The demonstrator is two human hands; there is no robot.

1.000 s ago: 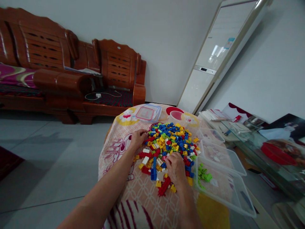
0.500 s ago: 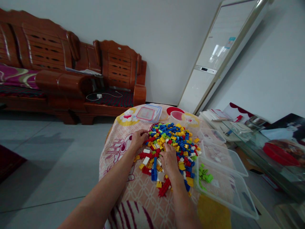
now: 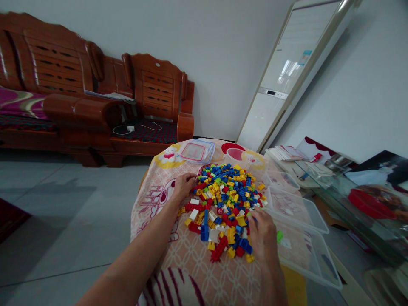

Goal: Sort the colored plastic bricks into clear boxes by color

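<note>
Building bricks (image 3: 234,187) lie heaped on the cloth-covered counter (image 3: 186,257). I have the left hand (image 3: 183,185) at their left edge, well apart from the right hand (image 3: 264,231) beside the clear plastic bin (image 3: 325,260); I cannot tell whether either grips anything.

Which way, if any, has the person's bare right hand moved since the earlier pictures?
Yes: the right hand has moved rightward, from over the heap of multicoloured plastic bricks to the left end of the nearest clear rectangular plastic box.
</note>
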